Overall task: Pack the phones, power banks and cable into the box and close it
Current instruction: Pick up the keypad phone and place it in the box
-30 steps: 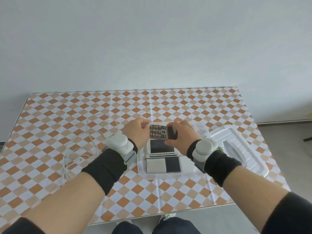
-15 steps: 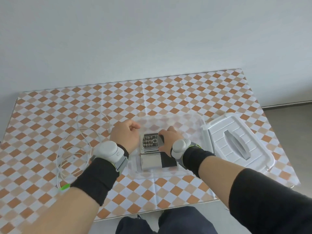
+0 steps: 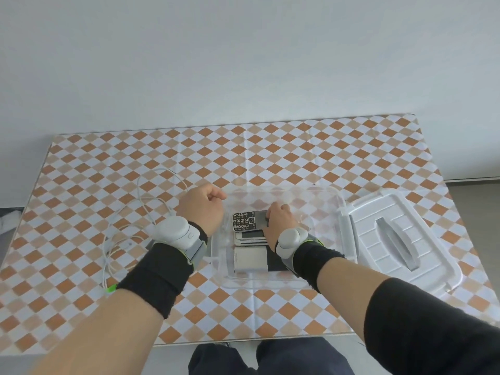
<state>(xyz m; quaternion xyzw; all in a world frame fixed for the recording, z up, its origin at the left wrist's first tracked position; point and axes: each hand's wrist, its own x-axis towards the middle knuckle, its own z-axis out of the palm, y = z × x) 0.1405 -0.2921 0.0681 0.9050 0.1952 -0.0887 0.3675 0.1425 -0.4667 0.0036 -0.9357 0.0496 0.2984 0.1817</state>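
A clear plastic box (image 3: 319, 196) stands in the middle of the table. Inside it a black keypad phone (image 3: 247, 221) lies on top of a stack of phones (image 3: 250, 238). In front of the stack are a white power bank (image 3: 250, 259) and a dark one (image 3: 274, 262), partly hidden by my wrist. My right hand (image 3: 278, 221) reaches into the box and rests on the keypad phone's right end. My left hand (image 3: 201, 208) is curled shut beside the box's left wall, holding nothing visible. A white cable (image 3: 119, 234) lies loosely coiled on the table to the left.
The white lid (image 3: 392, 239) with a grey handle lies flat on the table right of the box, near the right edge. The table carries an orange and white checked cloth (image 3: 270, 147). A wall stands behind the far edge.
Both hands brought the keypad phone down from above the box onto the phone stack. My left hand then let go and drew back to the box's left side.
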